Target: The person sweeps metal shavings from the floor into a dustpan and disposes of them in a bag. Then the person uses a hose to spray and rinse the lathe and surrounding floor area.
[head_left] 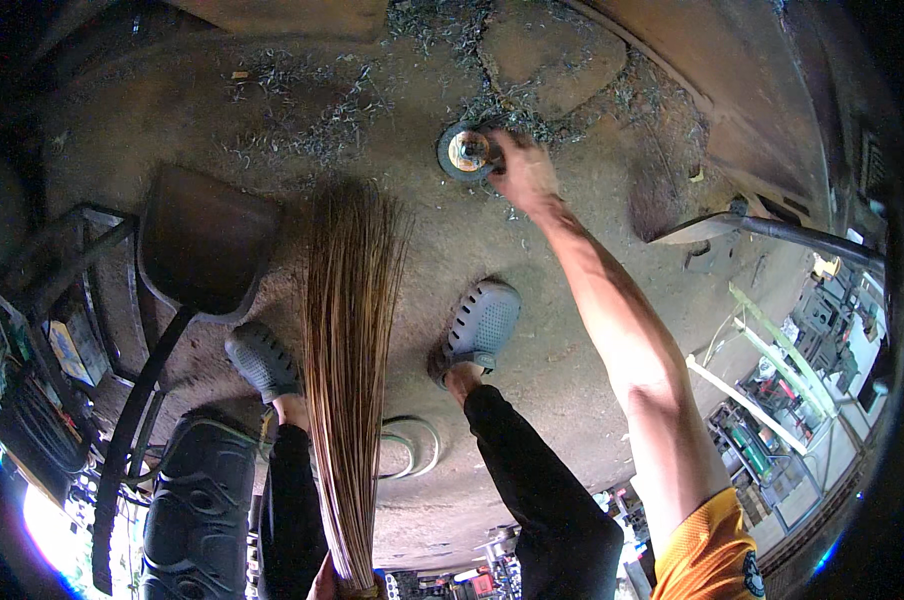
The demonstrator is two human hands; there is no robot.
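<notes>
At the lower edge, my left hand is closed round the bound end of a stick broom. Its long brown bristles fan out away from me over the floor. My right arm reaches far forward, and my right hand pinches the right side of a round grinding disc. The disc is dark at the rim with a pale and orange label round its centre. It is at or close to the floor; I cannot tell whether it touches. My fingers hide part of its right side.
Curly metal shavings lie scattered on the floor ahead. A black dustpan with a long handle is at the left, beside a metal frame. At the right is another broom. My feet in grey clogs flank the stick broom.
</notes>
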